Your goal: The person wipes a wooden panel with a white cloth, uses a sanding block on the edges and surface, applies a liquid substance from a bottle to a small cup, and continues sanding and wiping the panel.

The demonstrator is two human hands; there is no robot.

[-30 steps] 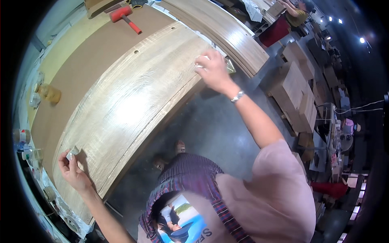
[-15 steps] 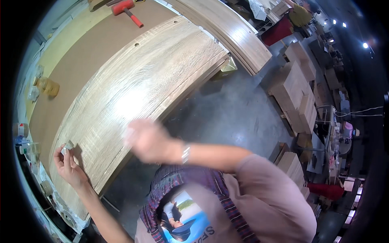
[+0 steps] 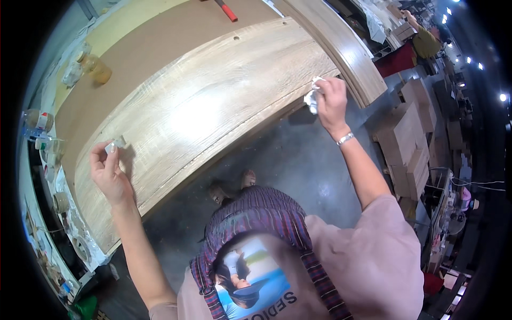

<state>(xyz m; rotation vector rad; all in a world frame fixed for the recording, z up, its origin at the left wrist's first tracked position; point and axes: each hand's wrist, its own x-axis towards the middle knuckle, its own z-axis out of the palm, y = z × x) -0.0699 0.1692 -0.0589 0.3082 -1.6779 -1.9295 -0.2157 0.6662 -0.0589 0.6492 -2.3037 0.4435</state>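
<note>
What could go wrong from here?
The crumpled white wad in the right hand might snag on the near edge of the wood-grain panel. The silvery bracelet could scratch the panel if dragged across it. The small pale block, pinched in the left hand, could slip.

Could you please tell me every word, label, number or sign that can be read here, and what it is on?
Mauve shirt: dark lettering, tilted and cut off by the lower edge; not copied out here.
Bottle at far left: label too small to read.
</note>
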